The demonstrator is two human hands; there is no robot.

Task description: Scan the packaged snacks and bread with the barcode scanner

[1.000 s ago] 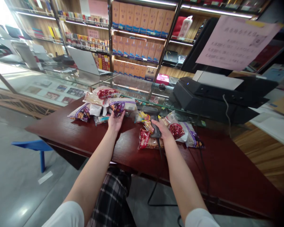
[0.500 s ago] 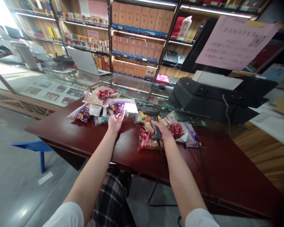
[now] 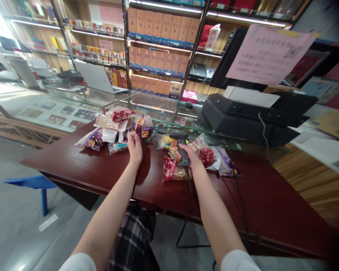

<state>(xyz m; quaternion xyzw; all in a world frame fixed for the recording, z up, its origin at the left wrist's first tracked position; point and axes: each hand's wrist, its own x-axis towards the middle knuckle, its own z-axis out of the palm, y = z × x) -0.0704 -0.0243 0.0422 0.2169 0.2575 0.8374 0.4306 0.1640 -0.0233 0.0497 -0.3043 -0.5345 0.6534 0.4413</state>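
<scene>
Snack bag (image 3: 141,128) is pinched upright in the fingers of the left hand (image 3: 135,148), just beside a pile of bags (image 3: 111,122) at the far left of the wooden counter (image 3: 257,195). The right hand (image 3: 190,157) wraps around a corded barcode scanner (image 3: 182,150), near more bags (image 3: 206,157) on the right.

A dark red wooden counter (image 3: 243,203), plastic snack packets (image 3: 90,140) in two loose heaps, black cable (image 3: 189,192) trailing over its edge
</scene>
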